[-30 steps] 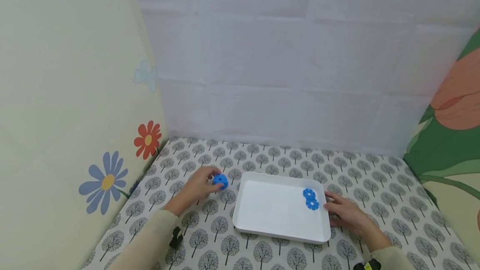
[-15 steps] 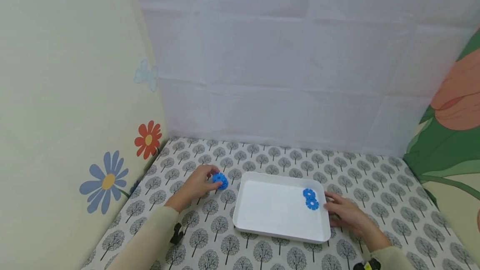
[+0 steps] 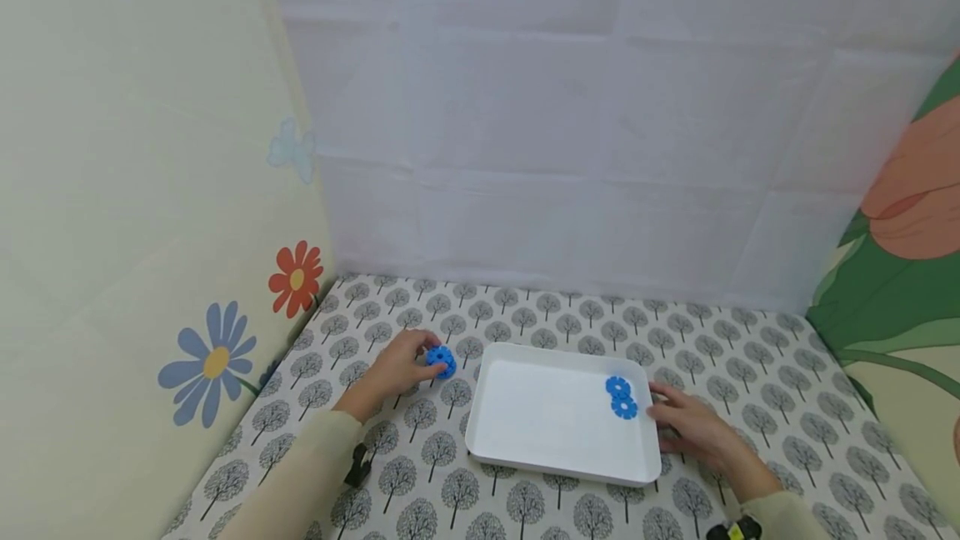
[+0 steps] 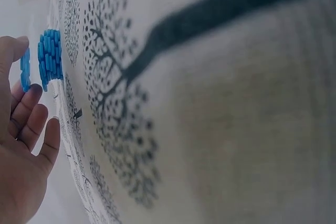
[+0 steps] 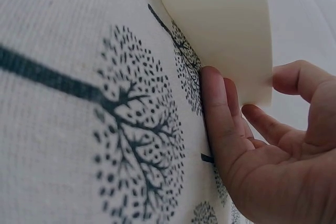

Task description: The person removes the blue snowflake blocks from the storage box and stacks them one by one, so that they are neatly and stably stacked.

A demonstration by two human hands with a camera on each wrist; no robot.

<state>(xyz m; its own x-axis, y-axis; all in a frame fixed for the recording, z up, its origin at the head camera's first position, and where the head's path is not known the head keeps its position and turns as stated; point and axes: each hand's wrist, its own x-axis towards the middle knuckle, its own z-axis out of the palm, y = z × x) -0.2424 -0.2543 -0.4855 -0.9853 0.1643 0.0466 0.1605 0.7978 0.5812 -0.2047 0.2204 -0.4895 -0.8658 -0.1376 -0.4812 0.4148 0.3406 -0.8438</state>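
Note:
My left hand pinches a blue notched plastic disc between thumb and finger. A narrow gap separates this disc from a short stack of similar blue discs standing on the cloth. Left of centre in the head view, the held disc overlaps the stack. At the right end of the white tray, my right hand holds the side wall. Its thumb lies at the rim and the other fingers lie along the outer wall, low by the cloth. Two blue discs lie overlapping inside the tray, near that hand.
A tree-patterned cloth covers the table. White sheeting hangs behind it. Flower-printed panels stand along the left and right sides.
The disc in my left hand has risen slightly off the stack, and it shifted a little along the way. My right hand and the tray have stayed in place.

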